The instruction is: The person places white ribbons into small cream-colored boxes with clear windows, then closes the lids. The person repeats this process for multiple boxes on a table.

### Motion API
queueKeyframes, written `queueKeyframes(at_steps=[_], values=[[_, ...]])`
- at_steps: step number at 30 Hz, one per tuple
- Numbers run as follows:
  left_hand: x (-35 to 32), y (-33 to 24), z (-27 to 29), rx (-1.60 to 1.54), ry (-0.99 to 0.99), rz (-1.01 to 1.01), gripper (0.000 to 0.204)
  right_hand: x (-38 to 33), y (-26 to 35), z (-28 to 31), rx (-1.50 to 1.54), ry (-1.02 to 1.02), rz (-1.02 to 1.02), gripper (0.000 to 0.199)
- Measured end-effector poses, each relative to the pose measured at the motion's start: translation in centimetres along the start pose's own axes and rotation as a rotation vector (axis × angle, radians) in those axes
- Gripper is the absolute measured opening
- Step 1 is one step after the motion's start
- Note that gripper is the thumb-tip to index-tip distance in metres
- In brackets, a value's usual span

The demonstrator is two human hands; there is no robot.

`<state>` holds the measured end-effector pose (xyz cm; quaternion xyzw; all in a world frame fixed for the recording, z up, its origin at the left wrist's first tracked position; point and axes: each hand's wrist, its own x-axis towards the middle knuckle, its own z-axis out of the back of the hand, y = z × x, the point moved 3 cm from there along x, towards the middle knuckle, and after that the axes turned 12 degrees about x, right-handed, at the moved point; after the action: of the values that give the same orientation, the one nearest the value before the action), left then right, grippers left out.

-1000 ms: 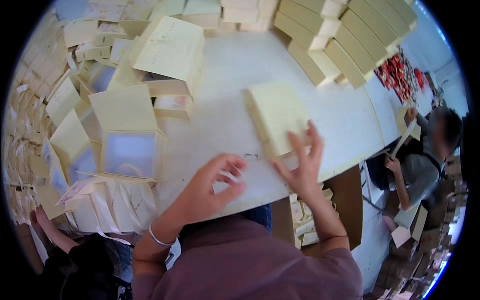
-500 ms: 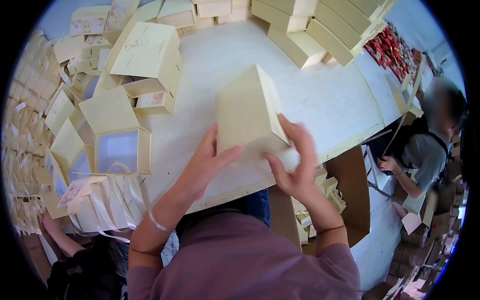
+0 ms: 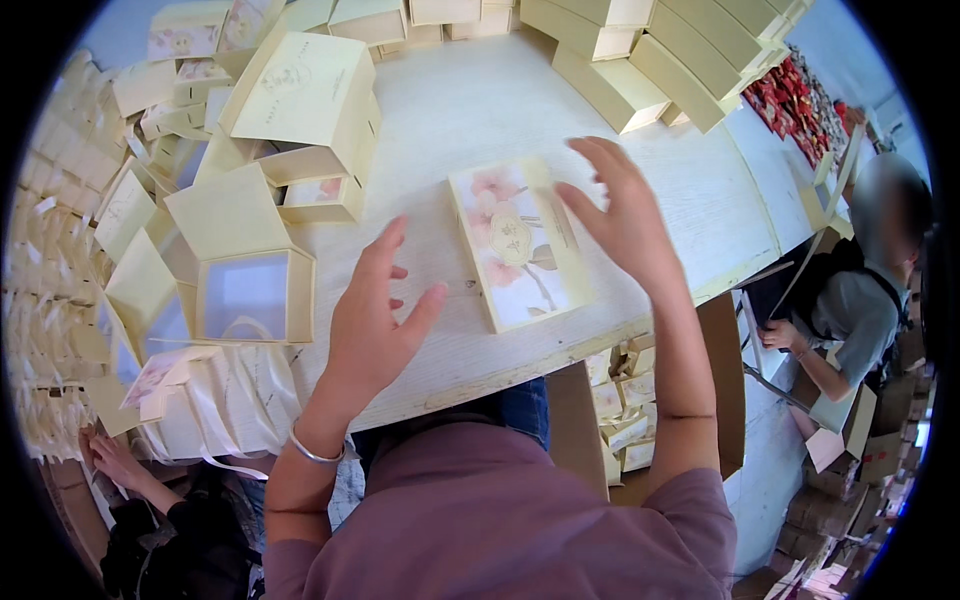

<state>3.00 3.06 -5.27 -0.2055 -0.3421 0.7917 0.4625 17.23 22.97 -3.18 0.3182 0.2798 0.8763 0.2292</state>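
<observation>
Between my hands, a cream box with a pink floral print and an oval emblem lies on the white table, printed face up. To its left, my left hand is raised with fingers apart and nothing in it. Over the box's upper right side hovers my right hand, fingers spread and empty; whether it touches the box I cannot tell. Left of my left hand stands a cream box with its lid up and a pale lilac inside.
Cream boxes are stacked along the table's far side, and a larger one sits at left. White ribbons drape at the near left. Below the table edge, a brown carton holds small boxes. One person is at right; another's hand shows lower left.
The cream box has gone from upright between both hands to lying flat with its floral face up. Both hands have let go and moved apart.
</observation>
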Motion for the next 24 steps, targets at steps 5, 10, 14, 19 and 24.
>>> queueKeyframes(at_steps=[5,10,14,19,24], values=[[1.7,-1.4,-2.0,0.336,-0.095,-0.237,0.071,-4.4,-0.4,0.1,0.164,0.166,-0.226,0.044],[2.4,-4.1,-3.7,0.562,0.118,-0.262,0.072,-7.2,0.3,-2.2,0.351,0.287,-0.415,0.046],[4.7,-6.0,-3.9,0.775,0.247,-0.148,0.069,-7.5,1.2,-3.1,0.28,0.192,-0.279,0.051],[8.3,-6.3,-4.3,0.748,0.218,-0.134,0.07,-8.6,3.6,-3.5,0.141,0.022,-0.077,0.059],[9.6,-6.8,-5.9,0.935,0.324,-0.025,0.069,-10.3,3.3,-5.8,0.223,-0.1,0.094,0.068]])
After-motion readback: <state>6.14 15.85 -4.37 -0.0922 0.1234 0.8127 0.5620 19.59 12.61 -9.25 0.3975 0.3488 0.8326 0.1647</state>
